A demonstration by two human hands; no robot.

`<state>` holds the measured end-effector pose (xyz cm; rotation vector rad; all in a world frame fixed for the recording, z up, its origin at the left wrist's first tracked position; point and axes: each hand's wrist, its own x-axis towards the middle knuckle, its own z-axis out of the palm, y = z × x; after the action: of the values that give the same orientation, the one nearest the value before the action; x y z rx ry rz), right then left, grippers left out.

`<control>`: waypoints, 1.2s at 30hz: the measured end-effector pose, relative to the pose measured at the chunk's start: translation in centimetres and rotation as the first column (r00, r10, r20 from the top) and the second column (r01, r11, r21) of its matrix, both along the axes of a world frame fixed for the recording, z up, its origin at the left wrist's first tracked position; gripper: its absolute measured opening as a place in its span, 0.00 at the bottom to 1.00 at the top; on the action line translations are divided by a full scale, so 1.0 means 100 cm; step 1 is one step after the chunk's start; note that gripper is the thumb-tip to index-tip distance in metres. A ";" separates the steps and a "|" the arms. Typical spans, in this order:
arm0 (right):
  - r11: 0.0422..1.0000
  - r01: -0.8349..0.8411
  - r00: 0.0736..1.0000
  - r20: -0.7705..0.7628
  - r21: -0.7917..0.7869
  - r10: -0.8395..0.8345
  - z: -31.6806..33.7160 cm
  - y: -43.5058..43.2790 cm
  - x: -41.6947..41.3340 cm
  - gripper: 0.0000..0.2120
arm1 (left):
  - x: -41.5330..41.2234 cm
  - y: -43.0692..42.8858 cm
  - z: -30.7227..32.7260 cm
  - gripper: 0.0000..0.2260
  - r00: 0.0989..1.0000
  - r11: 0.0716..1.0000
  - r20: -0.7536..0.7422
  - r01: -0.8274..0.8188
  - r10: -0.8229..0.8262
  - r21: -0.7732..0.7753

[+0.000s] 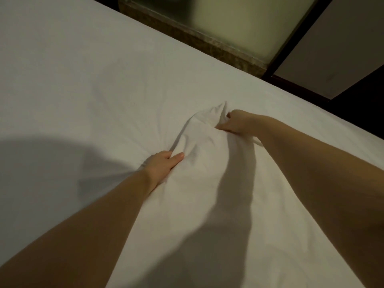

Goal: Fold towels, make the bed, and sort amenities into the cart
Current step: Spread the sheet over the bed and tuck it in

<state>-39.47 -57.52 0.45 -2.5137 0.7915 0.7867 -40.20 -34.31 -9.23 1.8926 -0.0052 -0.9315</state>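
Note:
A white bed sheet covers the bed and fills most of the view. In the middle it is bunched into a raised fold. My left hand grips the near end of that fold, thumb on top and fingers tucked under the cloth. My right hand pinches the far end of the fold, fingers curled round the gathered cloth. Both forearms reach in from the bottom corners. Creases fan out from the fold across the sheet.
The bed's far edge runs diagonally from the top middle to the right side. Beyond it are a dark stone ledge, a frosted glass panel and a dark-framed panel. My shadow lies on the sheet at left.

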 end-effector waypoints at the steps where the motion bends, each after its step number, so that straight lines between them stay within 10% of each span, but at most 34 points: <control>1: 1.000 0.018 0.997 0.072 0.010 -0.019 -0.002 0.001 0.002 0.24 | 0.001 0.001 -0.001 0.19 1.000 1.000 -0.010 -0.011 0.011 -0.008; 4: 0.955 0.271 0.802 0.519 0.124 -0.295 -0.011 0.002 0.008 0.09 | 0.003 0.001 0.000 0.24 0.999 0.999 0.008 -0.038 0.038 -0.003; 6: 0.921 0.366 0.652 0.670 0.133 -0.356 -0.016 0.003 0.008 0.16 | 0.006 0.000 -0.002 0.26 0.997 0.997 -0.004 -0.077 0.077 -0.018; 12: 0.774 -0.317 0.654 0.465 -0.548 0.597 -0.061 0.055 -0.024 0.23 | 0.005 -0.002 0.000 0.26 0.994 0.992 -0.016 -0.113 0.112 -0.047; 16: 0.913 -0.264 0.895 0.274 -0.312 0.352 -0.080 0.040 0.009 0.28 | 0.001 -0.007 0.000 0.16 0.992 0.995 0.071 -0.102 0.102 -0.004; 23: 0.888 0.062 0.761 0.597 -0.456 0.254 -0.062 0.040 -0.061 0.23 | 0.004 -0.003 -0.010 0.19 0.987 0.993 0.162 -0.033 0.015 0.110; 31: 0.853 0.471 0.846 0.388 -0.226 -0.365 -0.048 -0.045 -0.089 0.21 | 0.005 -0.009 -0.004 0.17 0.987 0.989 0.155 -0.058 0.037 0.134; 36: 0.881 0.423 0.794 0.556 -0.213 -0.247 -0.034 -0.076 -0.070 0.10 | 0.003 -0.015 -0.004 0.15 0.982 0.988 0.176 -0.088 0.064 0.130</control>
<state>-46.50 -65.15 -2.93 -2.5514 1.1982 -0.1679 -39.88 -35.77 -9.62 2.0808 0.0287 -0.7310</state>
